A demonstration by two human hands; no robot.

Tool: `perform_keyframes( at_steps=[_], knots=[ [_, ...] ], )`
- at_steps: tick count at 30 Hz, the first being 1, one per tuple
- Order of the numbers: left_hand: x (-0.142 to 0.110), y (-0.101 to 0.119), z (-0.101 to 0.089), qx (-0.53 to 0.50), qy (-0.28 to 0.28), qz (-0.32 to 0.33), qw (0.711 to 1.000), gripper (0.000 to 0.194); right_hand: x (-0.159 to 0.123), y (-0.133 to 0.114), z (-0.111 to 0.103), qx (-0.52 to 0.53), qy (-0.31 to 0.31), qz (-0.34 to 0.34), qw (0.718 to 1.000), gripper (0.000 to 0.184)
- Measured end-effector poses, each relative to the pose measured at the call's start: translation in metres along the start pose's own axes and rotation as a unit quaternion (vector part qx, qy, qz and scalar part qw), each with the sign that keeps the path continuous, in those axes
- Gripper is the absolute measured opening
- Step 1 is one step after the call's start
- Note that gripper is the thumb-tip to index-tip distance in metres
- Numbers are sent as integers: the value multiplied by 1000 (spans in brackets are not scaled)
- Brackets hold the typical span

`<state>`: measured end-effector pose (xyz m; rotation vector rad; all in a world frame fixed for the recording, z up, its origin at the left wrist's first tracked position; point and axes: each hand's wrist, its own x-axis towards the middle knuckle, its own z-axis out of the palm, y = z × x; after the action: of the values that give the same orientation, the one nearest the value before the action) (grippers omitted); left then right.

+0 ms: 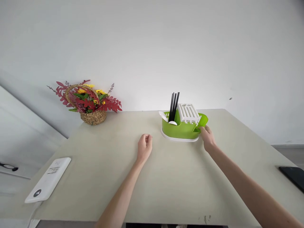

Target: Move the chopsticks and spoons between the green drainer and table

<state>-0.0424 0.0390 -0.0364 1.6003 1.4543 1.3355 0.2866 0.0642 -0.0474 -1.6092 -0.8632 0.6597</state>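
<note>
A green utensil holder (180, 130) with a white base tray (175, 139) stands toward the back of the table, right of centre. Black chopsticks (174, 107) and white spoons (163, 116) stick up from its left section, and a white slotted knife rack (189, 113) tops its middle. My right hand (208, 138) grips the holder's right end; its thumb is at the front rim and some fingers are hidden behind. Resting on the table to the left of the holder, my left hand (145, 146) is curled into a loose fist, with nothing visible in it.
A wicker basket (93, 117) of red and yellow artificial flowers stands at the back left by the wall. A white power strip-like device (48, 180) with a cable lies at the left edge. At the right edge is a black phone (293, 176).
</note>
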Motion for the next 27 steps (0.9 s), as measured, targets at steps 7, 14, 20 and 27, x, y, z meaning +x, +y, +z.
perform_keyframes(
  at_steps=[7,14,20,27],
  knots=[
    [-2,0,-1,13,-13,7,1000,24,12,4,9,33,43,41,998,32],
    [-3,-1,-1,24,-22,12,999,23,30,9,-5,14,91,55,994,24],
    [-6,2,0,33,-25,21,999,23,51,14,-35,-28,118,86,989,39],
    [-6,2,-1,43,-26,21,998,24,77,21,-60,-96,145,55,983,30]
  ],
)
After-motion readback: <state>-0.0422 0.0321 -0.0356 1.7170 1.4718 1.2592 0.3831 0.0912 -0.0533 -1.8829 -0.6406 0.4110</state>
